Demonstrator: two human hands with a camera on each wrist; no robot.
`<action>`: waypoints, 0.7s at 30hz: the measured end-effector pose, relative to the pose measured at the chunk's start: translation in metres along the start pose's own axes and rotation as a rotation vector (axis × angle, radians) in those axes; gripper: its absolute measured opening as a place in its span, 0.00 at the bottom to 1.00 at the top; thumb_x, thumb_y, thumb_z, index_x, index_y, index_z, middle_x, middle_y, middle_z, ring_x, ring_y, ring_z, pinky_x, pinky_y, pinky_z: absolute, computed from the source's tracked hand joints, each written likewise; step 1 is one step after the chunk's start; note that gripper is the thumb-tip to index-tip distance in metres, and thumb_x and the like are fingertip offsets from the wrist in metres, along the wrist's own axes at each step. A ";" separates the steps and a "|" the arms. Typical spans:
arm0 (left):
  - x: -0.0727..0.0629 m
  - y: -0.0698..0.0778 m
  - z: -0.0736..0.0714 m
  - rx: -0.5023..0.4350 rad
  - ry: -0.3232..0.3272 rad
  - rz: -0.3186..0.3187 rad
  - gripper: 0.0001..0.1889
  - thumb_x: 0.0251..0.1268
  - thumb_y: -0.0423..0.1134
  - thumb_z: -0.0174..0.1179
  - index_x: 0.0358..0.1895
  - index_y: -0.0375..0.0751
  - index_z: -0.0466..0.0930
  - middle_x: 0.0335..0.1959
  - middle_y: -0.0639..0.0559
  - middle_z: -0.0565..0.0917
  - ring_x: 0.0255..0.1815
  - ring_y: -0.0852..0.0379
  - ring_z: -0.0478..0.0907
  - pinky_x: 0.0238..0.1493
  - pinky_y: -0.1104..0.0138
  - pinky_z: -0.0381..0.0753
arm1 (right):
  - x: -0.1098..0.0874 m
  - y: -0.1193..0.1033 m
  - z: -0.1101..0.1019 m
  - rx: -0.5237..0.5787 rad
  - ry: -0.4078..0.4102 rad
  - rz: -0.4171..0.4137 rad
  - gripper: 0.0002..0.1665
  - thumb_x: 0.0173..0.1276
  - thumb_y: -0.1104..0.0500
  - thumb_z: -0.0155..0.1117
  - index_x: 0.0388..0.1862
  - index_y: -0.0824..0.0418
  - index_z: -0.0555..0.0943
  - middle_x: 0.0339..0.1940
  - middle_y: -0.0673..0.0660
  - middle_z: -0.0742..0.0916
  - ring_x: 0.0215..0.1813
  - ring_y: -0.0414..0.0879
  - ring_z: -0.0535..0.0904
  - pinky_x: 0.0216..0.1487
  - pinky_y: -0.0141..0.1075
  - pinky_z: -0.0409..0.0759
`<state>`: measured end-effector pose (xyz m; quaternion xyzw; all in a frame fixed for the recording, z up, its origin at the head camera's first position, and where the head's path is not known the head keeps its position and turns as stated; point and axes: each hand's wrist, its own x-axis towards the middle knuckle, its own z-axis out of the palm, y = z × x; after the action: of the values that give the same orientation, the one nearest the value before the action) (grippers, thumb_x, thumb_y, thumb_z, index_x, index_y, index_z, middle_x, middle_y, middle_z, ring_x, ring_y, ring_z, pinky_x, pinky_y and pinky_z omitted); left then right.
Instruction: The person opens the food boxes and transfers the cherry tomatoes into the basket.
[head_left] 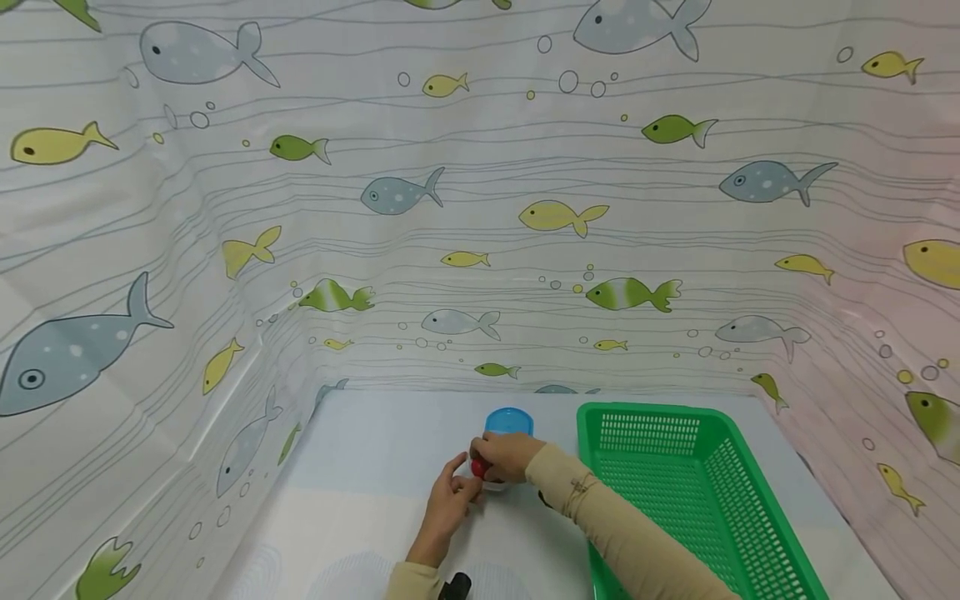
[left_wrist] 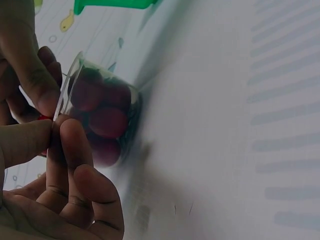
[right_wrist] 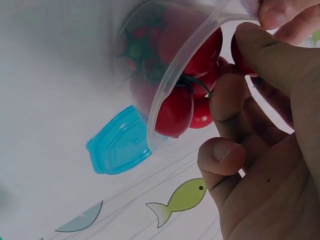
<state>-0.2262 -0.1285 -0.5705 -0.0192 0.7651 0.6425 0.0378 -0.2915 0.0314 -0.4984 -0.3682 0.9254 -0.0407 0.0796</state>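
A clear plastic cup [head_left: 495, 486] of red cherry tomatoes [right_wrist: 175, 114] stands on the table, some still on green stems. My left hand [head_left: 447, 504] pinches the cup's rim between thumb and fingers at its near left side; the left wrist view shows this hand [left_wrist: 80, 185] close up. Over the cup's mouth, my right hand [head_left: 510, 457] holds one cherry tomato [right_wrist: 241, 57] between thumb and fingers. Its other fingers curl close beside the tomatoes in the cup. From the head view, the right hand hides much of the cup.
Just behind the cup lies a blue plastic lid [head_left: 510, 419]. A green perforated basket [head_left: 652, 407] stands to the right, with my right forearm reaching across it. Fish-patterned sheeting [head_left: 480, 275] encloses the table [head_left: 390, 433] at the back and sides.
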 end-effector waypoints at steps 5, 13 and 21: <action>0.001 -0.002 0.000 -0.009 -0.002 0.003 0.34 0.74 0.38 0.59 0.77 0.30 0.57 0.37 0.38 0.85 0.37 0.52 0.83 0.33 0.66 0.74 | -0.002 0.004 -0.001 0.068 0.000 0.024 0.21 0.69 0.52 0.71 0.58 0.46 0.76 0.46 0.47 0.82 0.43 0.41 0.82 0.50 0.37 0.81; 0.002 -0.004 -0.001 -0.011 -0.005 0.013 0.32 0.76 0.37 0.57 0.76 0.31 0.57 0.39 0.38 0.86 0.39 0.46 0.84 0.33 0.65 0.74 | -0.009 0.013 -0.010 0.133 0.024 0.041 0.20 0.72 0.52 0.69 0.60 0.47 0.75 0.51 0.47 0.82 0.45 0.42 0.83 0.50 0.40 0.83; 0.004 -0.005 0.000 -0.010 -0.017 0.013 0.31 0.76 0.33 0.56 0.76 0.27 0.56 0.39 0.34 0.85 0.40 0.43 0.84 0.33 0.63 0.74 | -0.019 0.024 -0.019 0.190 0.060 0.032 0.20 0.73 0.51 0.68 0.60 0.48 0.76 0.53 0.48 0.81 0.51 0.41 0.80 0.50 0.39 0.82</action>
<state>-0.2302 -0.1291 -0.5759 -0.0086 0.7615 0.6469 0.0401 -0.2976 0.0618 -0.4811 -0.3427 0.9252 -0.1378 0.0871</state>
